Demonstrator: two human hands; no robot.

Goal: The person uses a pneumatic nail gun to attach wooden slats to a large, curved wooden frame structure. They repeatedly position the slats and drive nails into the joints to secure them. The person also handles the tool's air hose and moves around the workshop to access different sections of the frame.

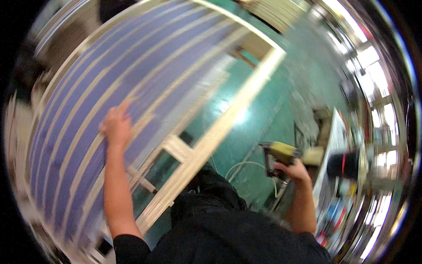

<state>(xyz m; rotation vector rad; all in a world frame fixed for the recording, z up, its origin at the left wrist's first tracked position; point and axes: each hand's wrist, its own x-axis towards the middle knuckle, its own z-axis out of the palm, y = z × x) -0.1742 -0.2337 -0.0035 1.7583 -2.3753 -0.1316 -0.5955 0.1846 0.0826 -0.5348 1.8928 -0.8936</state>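
Observation:
My left hand (116,125) rests flat, fingers spread, on a pale wooden slat of a large frame (132,88) with blue sheeting under its many parallel slats. My right hand (292,169) hangs out to the right over the green floor, gripping a yellow and black nail gun (279,154). A pale hose (244,167) curls from the tool down to the floor. The picture is blurred by motion.
A long pale wooden beam (228,119) forms the frame's near edge, with cross pieces (176,147) beside it. The green floor (255,110) lies to the right. A cluttered white workbench (334,145) stands at the far right under bright windows (373,66).

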